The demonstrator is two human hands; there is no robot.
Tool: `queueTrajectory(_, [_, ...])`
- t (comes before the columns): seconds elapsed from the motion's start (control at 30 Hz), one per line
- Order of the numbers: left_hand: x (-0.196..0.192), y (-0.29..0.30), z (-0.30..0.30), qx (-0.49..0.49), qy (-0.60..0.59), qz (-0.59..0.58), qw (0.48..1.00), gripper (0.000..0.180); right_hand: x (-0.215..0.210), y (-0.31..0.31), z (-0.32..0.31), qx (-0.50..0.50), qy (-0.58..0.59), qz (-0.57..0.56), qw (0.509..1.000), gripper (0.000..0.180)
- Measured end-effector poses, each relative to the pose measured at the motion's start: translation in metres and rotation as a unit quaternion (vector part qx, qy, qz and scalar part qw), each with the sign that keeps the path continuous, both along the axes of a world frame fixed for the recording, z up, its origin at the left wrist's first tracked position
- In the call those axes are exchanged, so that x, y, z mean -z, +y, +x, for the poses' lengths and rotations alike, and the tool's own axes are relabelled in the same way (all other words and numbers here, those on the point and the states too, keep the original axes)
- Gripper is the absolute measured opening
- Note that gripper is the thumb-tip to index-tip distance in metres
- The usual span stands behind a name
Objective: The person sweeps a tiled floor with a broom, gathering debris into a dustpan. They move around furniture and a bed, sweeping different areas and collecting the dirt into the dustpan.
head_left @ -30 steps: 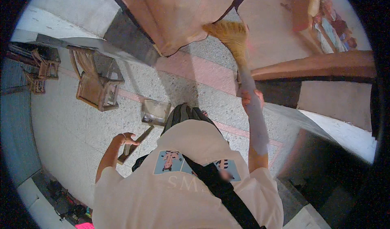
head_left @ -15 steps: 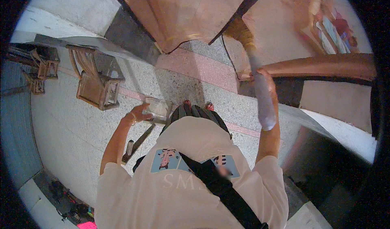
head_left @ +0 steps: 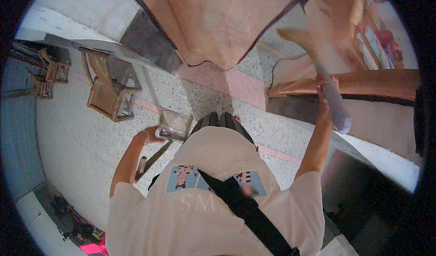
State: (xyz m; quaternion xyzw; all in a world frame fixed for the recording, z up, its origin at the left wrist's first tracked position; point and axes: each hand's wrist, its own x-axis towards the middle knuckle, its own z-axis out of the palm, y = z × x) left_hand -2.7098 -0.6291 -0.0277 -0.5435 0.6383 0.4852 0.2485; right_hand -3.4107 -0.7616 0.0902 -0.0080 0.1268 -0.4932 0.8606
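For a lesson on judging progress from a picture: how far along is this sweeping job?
Done: both tools are picked up. The right hand grips the broom and the left hand holds the dustpan. In hand: the blurred bristles seem raised near the wooden bench. Left: probably gathering sweepings on the speckled floor; whether the dustpan holds any cannot be told.

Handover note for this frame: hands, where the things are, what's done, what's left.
Right hand: raised, gripping the pale handle of a broom; its straw head points up toward the wooden door.
Left hand: low, holding a metal dustpan just above the speckled floor.
Wooden stool stands to the left, apart from both hands.
Done: both tools in hand.
Left: no debris visible in the pan; sweeping apparently not yet started here.
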Motion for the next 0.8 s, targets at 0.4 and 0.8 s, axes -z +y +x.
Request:
queueTrajectory(0.4, [0.046, -0.026, -0.022, -0.149, 0.25, -0.128, 0.948, 0.065, 0.009, -0.036, 0.019, 0.383, 0.252, -0.119, 0.881, 0.014])
queueTrajectory(0.8, [-0.093, -0.246, -0.322, 0.023, 0.485, -0.252, 0.837, 0.055, 0.044, -0.1, 0.088, 0.296, 0.194, -0.235, 0.905, 0.025])
